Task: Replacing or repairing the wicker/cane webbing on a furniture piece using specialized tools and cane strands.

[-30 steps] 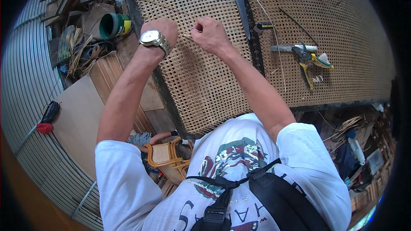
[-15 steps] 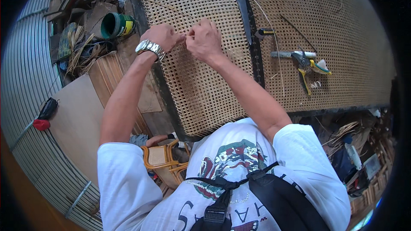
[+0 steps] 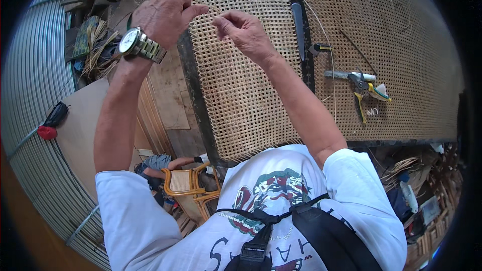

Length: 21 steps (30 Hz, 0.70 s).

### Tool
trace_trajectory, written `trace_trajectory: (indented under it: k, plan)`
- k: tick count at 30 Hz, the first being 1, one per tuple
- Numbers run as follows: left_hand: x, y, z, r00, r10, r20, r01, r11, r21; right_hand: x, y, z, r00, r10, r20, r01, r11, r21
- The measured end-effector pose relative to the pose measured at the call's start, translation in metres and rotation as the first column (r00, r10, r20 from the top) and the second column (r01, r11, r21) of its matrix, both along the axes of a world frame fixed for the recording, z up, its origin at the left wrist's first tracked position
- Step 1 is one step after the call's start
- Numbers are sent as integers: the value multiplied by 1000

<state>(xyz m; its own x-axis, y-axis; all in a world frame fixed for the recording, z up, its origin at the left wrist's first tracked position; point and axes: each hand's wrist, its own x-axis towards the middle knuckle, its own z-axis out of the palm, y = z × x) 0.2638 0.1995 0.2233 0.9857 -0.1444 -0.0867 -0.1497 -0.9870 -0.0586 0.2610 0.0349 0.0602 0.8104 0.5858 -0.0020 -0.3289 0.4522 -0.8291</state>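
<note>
Head view: left hand (image 3: 163, 20) half-curled, thumb out; right hand (image 3: 243, 35) loosely curled, thumb near fingertips; can't tell if either grips anything. Below both: woven cane panel (image 3: 236, 90), open mesh, dark edging (image 3: 193, 80). Hands apart now, nearly touching half a second ago.

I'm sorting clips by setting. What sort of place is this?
Probably a cane furniture workshop: a dark-edged woven cane panel is spread out as the work surface, yellow-handled cutters lie on it, and a chair with a woven panel shows below.
</note>
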Motion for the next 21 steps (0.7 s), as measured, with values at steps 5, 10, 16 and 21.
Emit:
trace_trajectory:
  k: [5,10,16,21]
  plan:
    - [-13,1,-60,861,250,-444,-261,965,37,-11,-21,-32,998,5,68,45,705,-708]
    - [-19,-12,-86,840,202,-503,-168,979,112,-18,-16,-24,993,-18,116,106,570,-815]
    - [-11,-37,-86,869,149,-471,-18,962,271,-23,-17,-35,971,-45,237,220,567,-794]
    - [-15,-41,-96,881,136,-453,-29,971,237,-22,-12,-42,965,-23,259,229,547,-805]
